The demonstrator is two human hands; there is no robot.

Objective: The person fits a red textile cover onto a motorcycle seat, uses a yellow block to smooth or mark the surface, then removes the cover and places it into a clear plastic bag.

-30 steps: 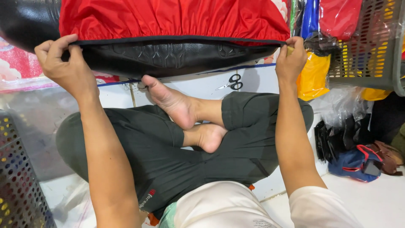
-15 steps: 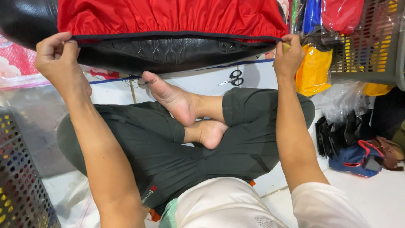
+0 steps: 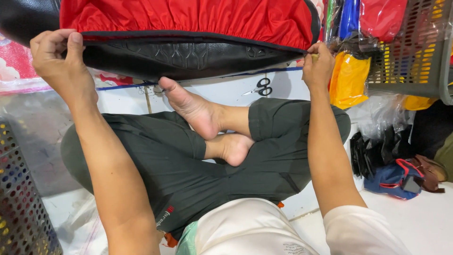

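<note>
A long black padded seat [image 3: 188, 59] with a red elastic-edged fabric cover [image 3: 188, 16] stretched over it is held up in front of me. My left hand [image 3: 59, 59] grips the cover's black hem at the seat's left end. My right hand [image 3: 317, 66] pinches the hem at the right end. I sit cross-legged in dark trousers, bare feet [image 3: 203, 118] below the seat.
Small scissors [image 3: 258, 87] lie on the white floor behind my legs. A perforated basket [image 3: 406, 56] with yellow, blue and red packed covers stands at right. A dark perforated basket [image 3: 21, 203] is at lower left. Black and blue bags [image 3: 396, 172] lie at right.
Both hands have shifted slightly along the hem, pulling the red cover's edge down over the seat; the seat sits a little lower and closer.
</note>
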